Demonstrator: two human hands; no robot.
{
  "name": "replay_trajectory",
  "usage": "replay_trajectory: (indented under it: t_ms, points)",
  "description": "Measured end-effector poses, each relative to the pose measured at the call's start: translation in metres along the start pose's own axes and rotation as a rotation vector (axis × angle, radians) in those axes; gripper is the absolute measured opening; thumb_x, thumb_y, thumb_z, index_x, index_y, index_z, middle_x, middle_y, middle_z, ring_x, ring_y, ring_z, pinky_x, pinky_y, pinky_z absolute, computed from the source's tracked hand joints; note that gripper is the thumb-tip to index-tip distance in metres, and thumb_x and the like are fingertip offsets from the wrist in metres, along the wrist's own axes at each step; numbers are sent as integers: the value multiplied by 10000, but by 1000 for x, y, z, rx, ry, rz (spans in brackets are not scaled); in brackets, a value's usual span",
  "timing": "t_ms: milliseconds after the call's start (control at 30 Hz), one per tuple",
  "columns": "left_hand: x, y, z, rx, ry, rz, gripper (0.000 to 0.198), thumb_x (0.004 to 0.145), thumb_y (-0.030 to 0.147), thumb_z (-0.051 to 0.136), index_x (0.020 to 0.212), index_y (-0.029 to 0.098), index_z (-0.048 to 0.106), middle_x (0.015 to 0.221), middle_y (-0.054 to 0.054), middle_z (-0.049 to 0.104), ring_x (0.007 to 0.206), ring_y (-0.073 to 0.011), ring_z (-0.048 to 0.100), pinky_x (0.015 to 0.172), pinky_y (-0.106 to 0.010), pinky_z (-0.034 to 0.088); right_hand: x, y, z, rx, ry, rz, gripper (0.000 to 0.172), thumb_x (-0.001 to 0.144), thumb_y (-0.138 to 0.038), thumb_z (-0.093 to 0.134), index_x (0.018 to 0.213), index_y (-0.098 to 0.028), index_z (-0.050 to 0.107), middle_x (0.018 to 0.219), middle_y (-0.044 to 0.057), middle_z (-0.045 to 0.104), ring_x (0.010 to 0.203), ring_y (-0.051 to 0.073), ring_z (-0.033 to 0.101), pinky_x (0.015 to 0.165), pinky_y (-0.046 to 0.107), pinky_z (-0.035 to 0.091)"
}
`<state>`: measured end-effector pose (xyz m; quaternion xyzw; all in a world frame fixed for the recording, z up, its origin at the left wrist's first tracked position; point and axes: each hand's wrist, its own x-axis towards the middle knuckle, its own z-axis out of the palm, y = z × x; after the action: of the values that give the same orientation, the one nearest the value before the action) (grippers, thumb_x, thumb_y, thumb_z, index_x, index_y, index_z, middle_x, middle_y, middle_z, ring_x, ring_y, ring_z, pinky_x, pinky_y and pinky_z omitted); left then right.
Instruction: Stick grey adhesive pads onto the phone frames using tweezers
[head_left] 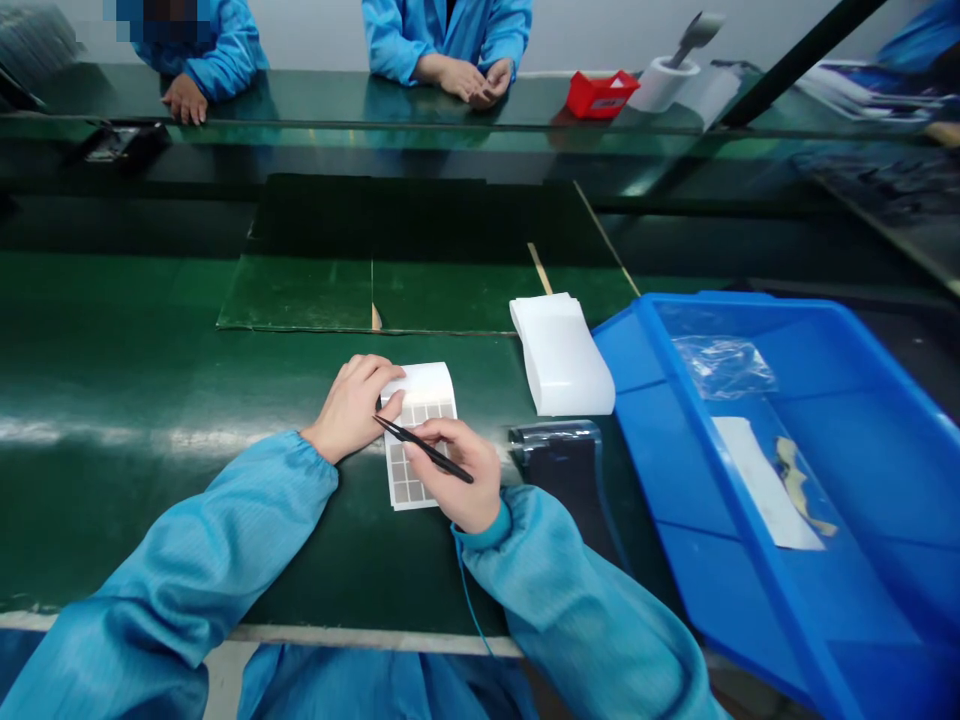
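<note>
A white sheet of grey square labels [407, 488] lies on the green bench in front of me. My left hand [351, 408] is closed on its upper left edge, thumb and fingers over the paper. In my right hand [469, 478] is a pair of black tweezers [427, 450], pinched between thumb and fingers above the labels. Their tips point left, close to my left thumb; whether they grip anything is too small to tell. Part of the sheet is hidden under both hands.
Right of the sheet are a white stack of curved sheets [566, 360], a dark clear-film piece [562, 470] and a large blue bin [750, 620] with scraps. A green board [442, 290] lies ahead. Across the bench, people rest their hands near a red box [600, 95].
</note>
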<state>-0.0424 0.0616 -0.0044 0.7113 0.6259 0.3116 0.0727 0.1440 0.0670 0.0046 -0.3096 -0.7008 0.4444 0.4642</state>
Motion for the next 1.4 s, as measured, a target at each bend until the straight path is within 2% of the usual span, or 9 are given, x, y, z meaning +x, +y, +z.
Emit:
replay_trajectory:
  t_ms: [367,767,967,1200,1400]
  points:
    - [1,1,0,-13,-1,-10,172,938,245,548,1055,178,655,1030,-67,649,1004,-224,551,919,-383,469,-4,5,-1,-13,25,10,201,799,-132,735,957,-247,688,828,-2,743,689,153,692,695,275,576]
    - [1,-1,1,-32,3,-6,179,937,242,551,1059,166,657,1031,-68,647,995,-223,547,901,-381,474,-4,6,-2,39,-15,8,239,804,-129,726,1003,-247,668,855,10,741,711,161,693,697,291,576]
    - [1,-1,1,-33,-5,-21,176,934,248,548,1054,176,655,1026,-68,649,978,-223,549,889,-385,475,-1,5,-1,34,-79,21,206,806,-153,735,981,-241,672,834,13,752,688,164,695,667,291,576]
    - [1,1,0,-21,-11,-6,189,943,270,536,1060,180,656,1026,-72,645,993,-228,550,896,-390,475,-2,6,-1,26,-83,30,214,800,-155,738,986,-239,675,838,15,754,703,166,698,662,283,571]
    - [0,1,0,-17,-29,-4,191,947,272,533,1068,186,654,1039,-74,646,997,-229,554,895,-389,475,0,1,0,22,-62,41,143,808,-174,727,928,-232,676,804,16,756,665,167,702,662,293,590]
